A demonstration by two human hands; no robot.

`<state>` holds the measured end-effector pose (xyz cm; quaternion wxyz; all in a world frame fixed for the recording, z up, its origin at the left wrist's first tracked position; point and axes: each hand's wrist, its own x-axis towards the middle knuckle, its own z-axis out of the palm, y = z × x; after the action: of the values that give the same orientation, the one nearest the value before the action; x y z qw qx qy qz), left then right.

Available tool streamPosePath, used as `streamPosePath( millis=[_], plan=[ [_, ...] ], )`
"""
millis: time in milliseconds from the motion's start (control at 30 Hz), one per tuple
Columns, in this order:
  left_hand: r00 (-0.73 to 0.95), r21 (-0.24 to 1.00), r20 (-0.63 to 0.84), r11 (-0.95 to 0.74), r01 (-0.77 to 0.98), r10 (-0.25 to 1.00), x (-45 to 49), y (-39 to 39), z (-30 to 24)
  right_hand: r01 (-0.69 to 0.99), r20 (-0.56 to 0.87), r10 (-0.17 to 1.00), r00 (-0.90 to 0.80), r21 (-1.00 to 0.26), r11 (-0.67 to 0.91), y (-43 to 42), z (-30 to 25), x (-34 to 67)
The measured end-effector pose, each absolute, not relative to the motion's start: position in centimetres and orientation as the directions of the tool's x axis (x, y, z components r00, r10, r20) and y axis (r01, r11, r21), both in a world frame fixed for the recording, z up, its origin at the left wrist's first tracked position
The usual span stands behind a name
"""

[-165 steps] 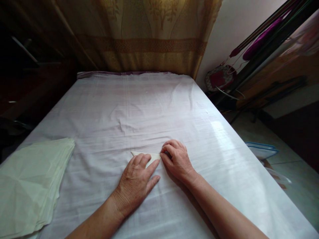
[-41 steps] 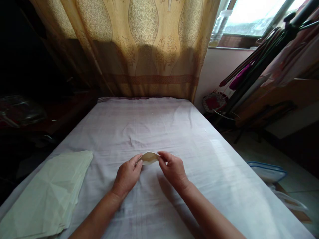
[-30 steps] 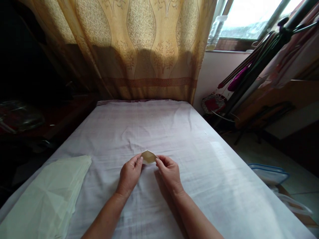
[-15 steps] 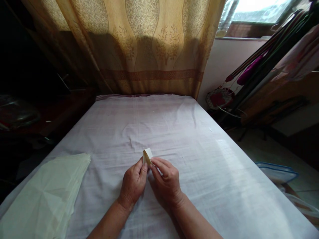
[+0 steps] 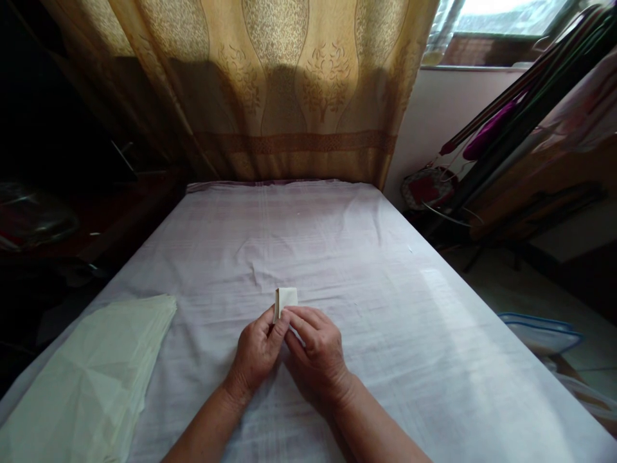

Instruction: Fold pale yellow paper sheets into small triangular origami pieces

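Observation:
A small folded piece of pale paper (image 5: pixel 285 298) stands up between my two hands, just above the white cloth (image 5: pixel 337 257) that covers the table. My left hand (image 5: pixel 255 350) pinches its lower left edge with thumb and forefinger. Pressed against it from the right, my right hand (image 5: pixel 315 354) pinches the same lower part, fingers closed. Only the paper's upper end shows above my fingertips.
A stack of pale yellowish paper sheets (image 5: pixel 91 379) lies at the table's near left corner. A patterned gold curtain (image 5: pixel 284 83) hangs behind the far edge. Dark furniture stands to the left. On the right are a clothes rack (image 5: pixel 520 109) and a blue-rimmed tray (image 5: pixel 540 331) on the floor.
The paper lay flat under my hands, then I lifted it and held it by its two ends. My hands have since come together, and the paper now stands folded and narrower.

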<state>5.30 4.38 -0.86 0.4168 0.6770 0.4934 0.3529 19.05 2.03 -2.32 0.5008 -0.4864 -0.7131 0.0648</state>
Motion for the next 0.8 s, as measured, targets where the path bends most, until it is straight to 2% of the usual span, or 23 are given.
streamPosePath(
  millis=[300, 467, 533, 600, 700, 800],
  plan=[
    [0.285, 0.943, 0.069, -0.156, 0.295, 0.956, 5.0, 5.0, -1.0, 0.543, 0.63, 0.776, 0.011, -0.656, 0.525, 2.0, -2.1, 19.5],
    [0.249, 0.959, 0.012, -0.082, 0.271, 0.969, 4.8, 5.1, -1.6, 0.548, 0.621, 0.766, 0.17, -0.705, 0.45, 2.4, -2.6, 20.5],
    [0.246, 0.966, -0.031, -0.034, 0.256, 0.969, 4.7, 5.1, -1.9, 0.499, 0.536, 0.795, 0.283, -0.791, 0.355, 2.6, -3.0, 21.0],
    [0.263, 0.975, -0.071, 0.011, 0.222, 0.962, 4.6, 5.0, -2.0, 0.361, 0.384, 0.858, 0.342, -0.896, 0.257, 2.8, -3.2, 21.6],
    [0.291, 0.981, -0.113, 0.06, 0.186, 0.95, 4.5, 5.1, -1.8, 0.105, 0.157, 0.956, 0.247, -0.985, 0.134, 3.0, -3.0, 22.1],
    [0.296, 0.979, -0.117, 0.06, 0.195, 0.948, 4.4, 5.1, -1.5, -0.014, 0.039, 0.989, 0.143, -0.999, 0.042, 3.1, -2.5, 22.3]
  ],
)
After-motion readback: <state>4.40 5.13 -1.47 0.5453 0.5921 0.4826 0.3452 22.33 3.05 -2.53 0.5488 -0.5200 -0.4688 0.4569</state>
